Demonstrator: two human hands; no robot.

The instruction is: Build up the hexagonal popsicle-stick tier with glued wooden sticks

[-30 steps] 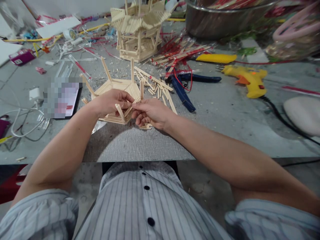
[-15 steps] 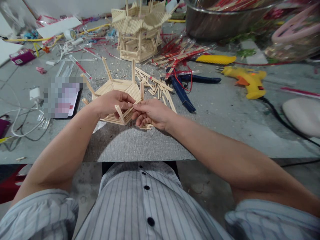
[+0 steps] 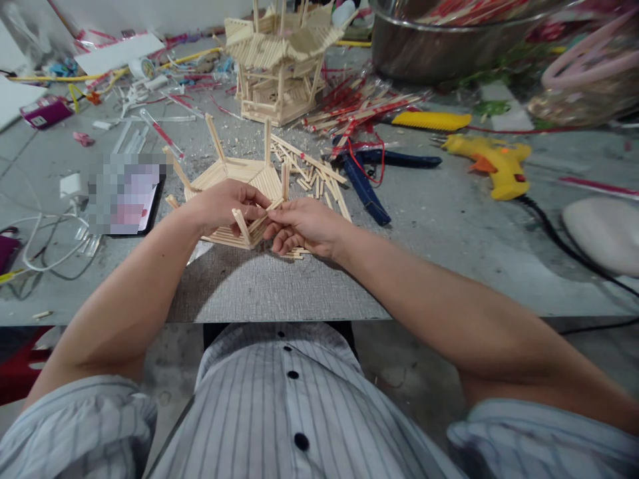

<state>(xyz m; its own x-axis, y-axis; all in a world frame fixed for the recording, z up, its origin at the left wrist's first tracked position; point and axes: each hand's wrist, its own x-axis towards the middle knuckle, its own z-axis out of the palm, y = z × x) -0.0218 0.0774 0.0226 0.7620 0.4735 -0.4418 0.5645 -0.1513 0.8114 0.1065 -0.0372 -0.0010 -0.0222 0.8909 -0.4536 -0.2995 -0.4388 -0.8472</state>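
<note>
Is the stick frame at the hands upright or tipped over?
Upright: the stick frame sits floor-down on the table, corner posts rising.

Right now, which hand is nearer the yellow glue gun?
Right. The right hand is left of the glue gun; the left hand farther left, over the stick frame.

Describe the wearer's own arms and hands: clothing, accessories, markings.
Left hand and right hand: bare, no gloves; no watch or bracelet visible. Forearms uncovered. Sleeves bunched up around the elbows, pale grey-blue with darker stripes, matching the shirt, which has dark round buttons down the front.
</note>
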